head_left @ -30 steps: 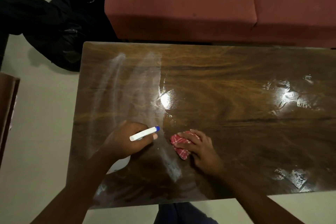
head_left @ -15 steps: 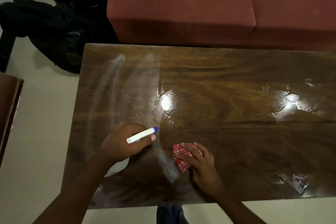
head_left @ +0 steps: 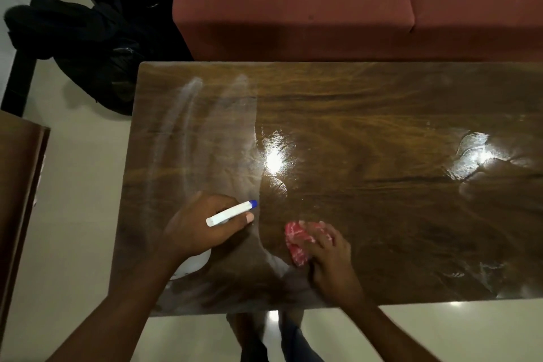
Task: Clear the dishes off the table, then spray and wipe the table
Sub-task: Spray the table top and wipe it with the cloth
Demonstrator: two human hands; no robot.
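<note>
Counter (head_left: 382,214): dark glossy wood-grain top, filling the centre and right of the frame. Its near edge crosses the lower part of the frame. Below that edge are pale floor (head_left: 73,214) and, at bottom centre, the person's legs (head_left: 291,338) in dark trousers. Both forearms come in from the bottom edge. Left hand (head_left: 199,229), lower centre-left, grips a white spray bottle (head_left: 232,212). Its fingers are curled round the neck, and the blue-tipped head lies across the knuckles, pointing to the upper right. Part of the white body shows under the wrist. Right hand (head_left: 332,261), lower centre, holds a bunched red-and-white cloth (head_left: 296,239) against the counter with fingers bent over it. This hand and the cloth are motion-blurred. The hands are near each other but not touching. A whitish curved smear runs on the surface between them. Further up, on the left half of the top, long pale streaks run toward the far edge. Two bright light reflections show, one at centre and one at right, with wet-looking patches around the right one. Beyond the far edge, top centre and right: a reddish-brown sofa (head_left: 293,3), close to the counter. Upper left: a black bag (head_left: 88,47) on the floor. Left edge of the frame: part of a brown wooden piece of furniture (head_left: 17,185).
</note>
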